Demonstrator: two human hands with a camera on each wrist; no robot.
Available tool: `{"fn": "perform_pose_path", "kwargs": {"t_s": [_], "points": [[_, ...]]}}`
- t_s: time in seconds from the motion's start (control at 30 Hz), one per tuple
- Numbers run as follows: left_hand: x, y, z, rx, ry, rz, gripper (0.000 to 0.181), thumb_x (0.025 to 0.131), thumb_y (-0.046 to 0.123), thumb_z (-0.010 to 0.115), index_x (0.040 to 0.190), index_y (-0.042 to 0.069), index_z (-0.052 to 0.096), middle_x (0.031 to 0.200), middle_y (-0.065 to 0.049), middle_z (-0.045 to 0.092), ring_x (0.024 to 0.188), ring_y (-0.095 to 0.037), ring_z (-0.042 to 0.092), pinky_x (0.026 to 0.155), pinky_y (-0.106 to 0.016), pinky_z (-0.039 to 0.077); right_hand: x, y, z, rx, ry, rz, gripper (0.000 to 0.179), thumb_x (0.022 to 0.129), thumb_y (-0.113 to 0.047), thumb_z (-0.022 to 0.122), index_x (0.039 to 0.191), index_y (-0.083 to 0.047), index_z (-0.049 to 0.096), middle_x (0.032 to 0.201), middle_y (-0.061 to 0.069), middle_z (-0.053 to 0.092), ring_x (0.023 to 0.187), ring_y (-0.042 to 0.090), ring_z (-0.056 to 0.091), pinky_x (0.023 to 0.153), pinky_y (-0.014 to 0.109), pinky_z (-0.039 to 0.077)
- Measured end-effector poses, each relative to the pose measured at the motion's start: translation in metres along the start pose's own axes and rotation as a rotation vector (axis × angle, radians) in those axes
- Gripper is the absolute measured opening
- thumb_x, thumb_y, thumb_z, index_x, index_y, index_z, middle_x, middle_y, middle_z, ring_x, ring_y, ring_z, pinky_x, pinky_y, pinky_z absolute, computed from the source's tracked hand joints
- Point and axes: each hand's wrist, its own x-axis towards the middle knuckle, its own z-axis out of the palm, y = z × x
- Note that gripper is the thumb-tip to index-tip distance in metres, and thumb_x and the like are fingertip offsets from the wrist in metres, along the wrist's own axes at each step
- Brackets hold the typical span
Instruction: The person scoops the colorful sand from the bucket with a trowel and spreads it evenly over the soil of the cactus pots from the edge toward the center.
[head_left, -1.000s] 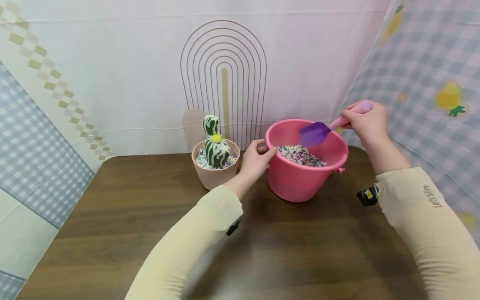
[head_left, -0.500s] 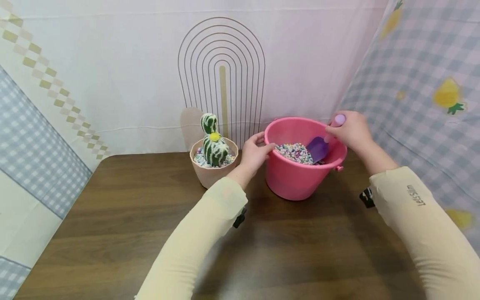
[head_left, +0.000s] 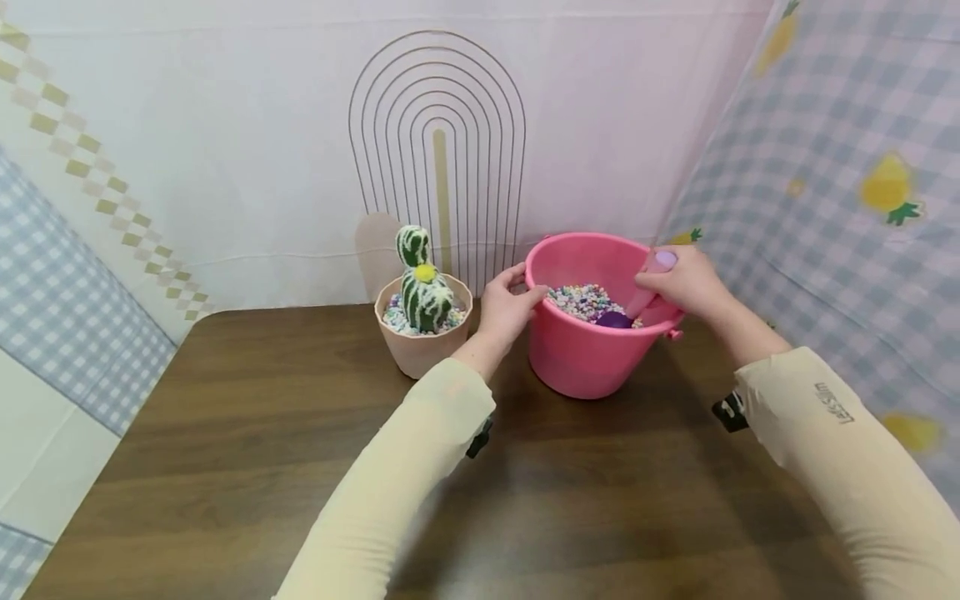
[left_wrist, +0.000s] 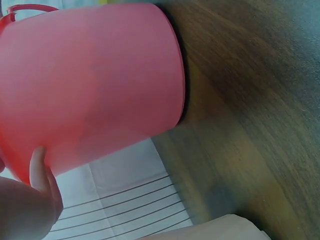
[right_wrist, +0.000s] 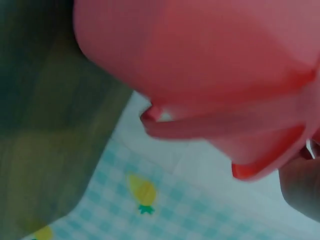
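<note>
A pink bucket stands upright on the table, with small multicoloured beads inside. My left hand holds its left rim, thumb on the near side; the left wrist view shows fingers of that hand against the wall. Over the right rim, my right hand grips the pink handle of a small shovel. Its purple blade is partly sunk in the beads. In the right wrist view the bucket mostly hides the right hand, and the shovel is out of sight.
Left of the bucket stands a beige pot with a toy-like cactus set in similar beads. A pink bucket handle hangs on the bucket's outside. Fabric curtains rise behind and beside the wooden table.
My right hand has lowered the shovel from above the bucket, and its blade has gone down into the beads. The left hand has stayed on the rim.
</note>
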Motion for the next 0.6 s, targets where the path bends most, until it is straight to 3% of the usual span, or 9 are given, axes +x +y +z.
{"fn": "perform_pose_path", "kwargs": {"t_s": [0.2, 0.37, 0.6], "points": [[0.0008, -0.0037, -0.0003, -0.018, -0.002, -0.006, 0.056, 0.086, 0.012, 0.066, 0.138, 0.01, 0.046, 0.129, -0.012, 0.055, 0.111, -0.024, 0.06, 0.088, -0.038, 0.054, -0.0063, -0.0037, 0.0044, 0.064, -0.037, 0.035, 0.027, 0.084, -0.02, 0.063, 0.095, 0.004, 0.058, 0.067, 0.0, 0.064, 0.055, 0.006, 0.059, 0.051, 0.022, 0.052], [0.0009, -0.0042, -0.0009, -0.018, -0.005, -0.013, 0.055, 0.086, 0.011, 0.066, 0.138, 0.011, 0.047, 0.13, -0.012, 0.054, 0.111, -0.024, 0.059, 0.089, -0.038, 0.054, -0.0067, -0.0035, 0.0051, 0.196, -0.061, 0.065, 0.02, 0.086, -0.016, 0.061, 0.092, 0.003, 0.058, 0.057, -0.002, 0.067, 0.054, 0.011, 0.065, 0.052, 0.027, 0.055], [0.0004, -0.0019, -0.0005, -0.005, -0.002, -0.011, 0.055, 0.086, 0.013, 0.066, 0.137, 0.012, 0.048, 0.129, -0.012, 0.055, 0.11, -0.022, 0.06, 0.087, -0.035, 0.055, -0.0052, -0.0042, 0.0038, 0.374, -0.004, 0.089, 0.01, 0.084, -0.011, 0.062, 0.086, -0.002, 0.059, 0.053, -0.011, 0.062, 0.05, 0.005, 0.063, 0.052, 0.027, 0.056]]}}
